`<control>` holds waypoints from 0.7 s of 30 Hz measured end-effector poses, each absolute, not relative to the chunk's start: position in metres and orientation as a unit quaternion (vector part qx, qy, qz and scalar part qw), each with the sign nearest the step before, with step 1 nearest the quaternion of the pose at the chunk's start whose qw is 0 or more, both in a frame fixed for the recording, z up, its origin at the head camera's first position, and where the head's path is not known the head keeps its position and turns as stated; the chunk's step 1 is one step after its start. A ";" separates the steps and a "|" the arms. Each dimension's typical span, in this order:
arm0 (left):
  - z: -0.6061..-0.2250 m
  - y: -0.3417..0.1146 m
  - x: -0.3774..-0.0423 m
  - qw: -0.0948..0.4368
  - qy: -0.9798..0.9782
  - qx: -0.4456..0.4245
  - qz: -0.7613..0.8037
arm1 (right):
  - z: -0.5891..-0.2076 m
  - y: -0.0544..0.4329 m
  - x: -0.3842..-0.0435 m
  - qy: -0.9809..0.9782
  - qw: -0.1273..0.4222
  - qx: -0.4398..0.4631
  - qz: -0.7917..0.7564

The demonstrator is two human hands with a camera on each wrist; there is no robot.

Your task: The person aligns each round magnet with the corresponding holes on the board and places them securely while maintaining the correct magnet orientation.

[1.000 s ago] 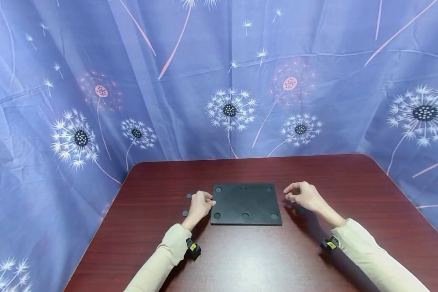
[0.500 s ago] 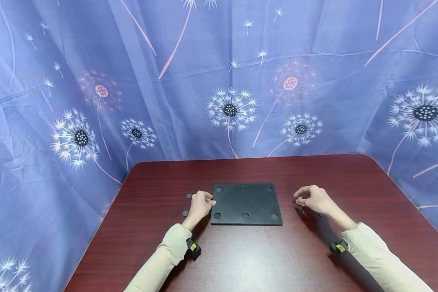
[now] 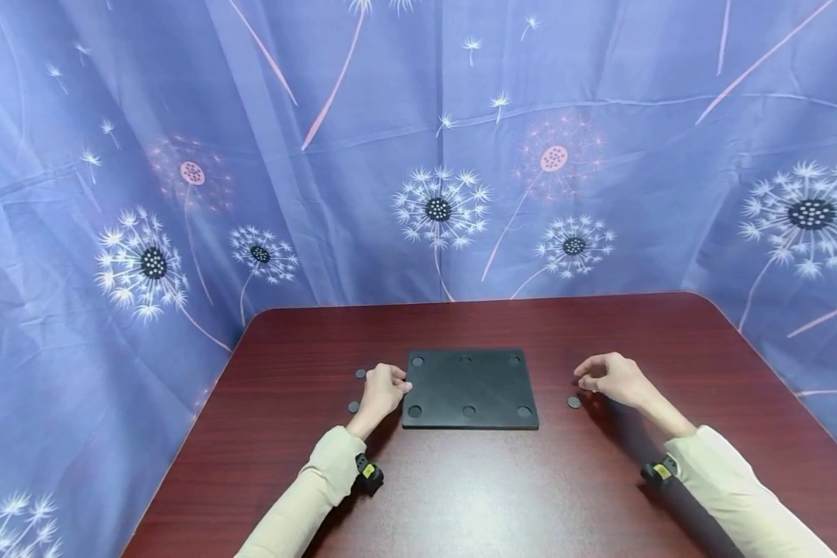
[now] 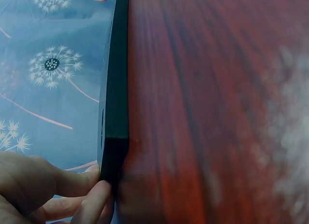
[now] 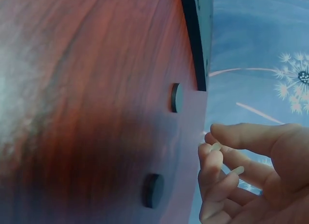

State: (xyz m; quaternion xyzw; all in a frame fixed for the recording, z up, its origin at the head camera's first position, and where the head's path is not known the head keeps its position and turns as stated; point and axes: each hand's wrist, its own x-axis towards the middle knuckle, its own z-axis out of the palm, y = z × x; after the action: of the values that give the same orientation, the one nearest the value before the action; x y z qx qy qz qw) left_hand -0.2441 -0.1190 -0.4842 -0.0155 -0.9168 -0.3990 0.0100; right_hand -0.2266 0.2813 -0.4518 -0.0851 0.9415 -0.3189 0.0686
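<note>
A flat black board (image 3: 470,387) with several round recesses along its edges lies on the table. My left hand (image 3: 381,391) is at its left side; in the left wrist view, thumb and fingers (image 4: 94,197) pinch the board's edge near the corner. To the right of the board, my right hand (image 3: 615,380) hovers over the table with loosely bent fingers and nothing visible between them. A dark round disc (image 3: 574,402) lies just below its fingertips. The right wrist view also shows a second disc (image 5: 153,190), which the right hand and forearm hide from the head view.
Two more dark discs, a far one (image 3: 360,373) and a near one (image 3: 353,407), lie left of the left hand. The reddish wooden table (image 3: 460,496) ends at a blue curtain (image 3: 363,194) printed with dandelions.
My right hand has moved rightward and slightly nearer, away from the board, uncovering the disc beside it and covering the one farther right. The left hand and the board keep their places.
</note>
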 end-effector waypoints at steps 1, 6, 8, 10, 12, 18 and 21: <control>-0.484 -0.119 -0.244 0.008 -0.917 -0.013 -0.399 | -0.451 0.282 -0.226 0.941 0.072 -0.086 -0.318; -0.482 -0.119 -0.245 0.007 -0.917 -0.015 -0.398 | -0.453 0.283 -0.226 0.941 0.087 -0.089 -0.316; -0.482 -0.119 -0.246 0.009 -0.917 -0.015 -0.398 | -0.454 0.282 -0.226 0.940 0.091 -0.087 -0.318; -0.483 -0.120 -0.246 0.011 -0.917 -0.016 -0.399 | -0.455 0.283 -0.225 0.940 0.093 -0.086 -0.316; -0.484 -0.119 -0.246 0.009 -0.916 -0.015 -0.400 | -0.456 0.283 -0.224 0.940 0.095 -0.087 -0.316; -0.486 -0.121 -0.246 0.017 -0.918 -0.028 -0.395 | -0.459 0.282 -0.220 0.935 0.108 -0.108 -0.321; -0.486 -0.121 -0.245 0.020 -0.918 -0.030 -0.394 | -0.461 0.281 -0.220 0.935 0.111 -0.115 -0.317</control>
State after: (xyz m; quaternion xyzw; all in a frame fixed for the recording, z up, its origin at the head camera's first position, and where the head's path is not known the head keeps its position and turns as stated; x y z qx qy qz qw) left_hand -0.2452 -0.1208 -0.4863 -0.0298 -0.9183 -0.3943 0.0197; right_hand -0.2201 0.2812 -0.4611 -0.1148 0.9348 -0.3173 0.1110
